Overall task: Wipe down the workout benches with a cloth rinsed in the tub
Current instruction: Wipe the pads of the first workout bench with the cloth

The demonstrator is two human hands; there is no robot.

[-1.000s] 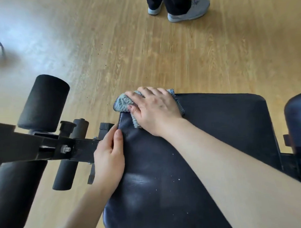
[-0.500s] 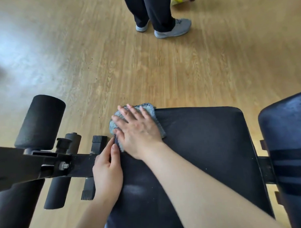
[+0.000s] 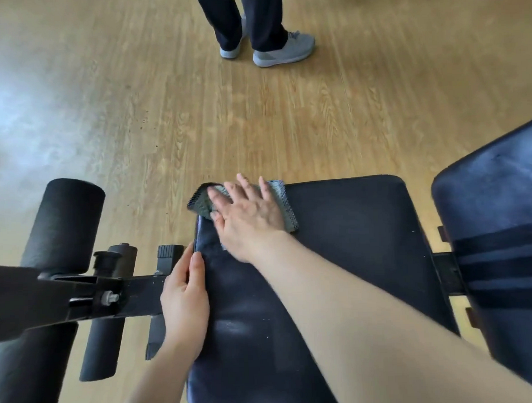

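At the far left corner of the seat pad [image 3: 350, 243], in the head view, the cloth [image 3: 282, 197] lies flat under the right hand [image 3: 250, 214]. That hand's grip is wide: fingers straight and spread, palm pressing down, nothing clasped. The cloth looks thin, soft and limp, with a nubbly weave. It would likely bunch if shoved from one edge, so a flat palm over its middle suits it better than a pinch. One corner hangs past the pad's edge. The left hand [image 3: 183, 300] lies along the pad's left side, fingers nearly straight, thumb on top, steadying rather than clasping. The pad's vinyl looks smooth and firm, probably slick when damp. A foam roller [image 3: 63, 226] stands to the left.
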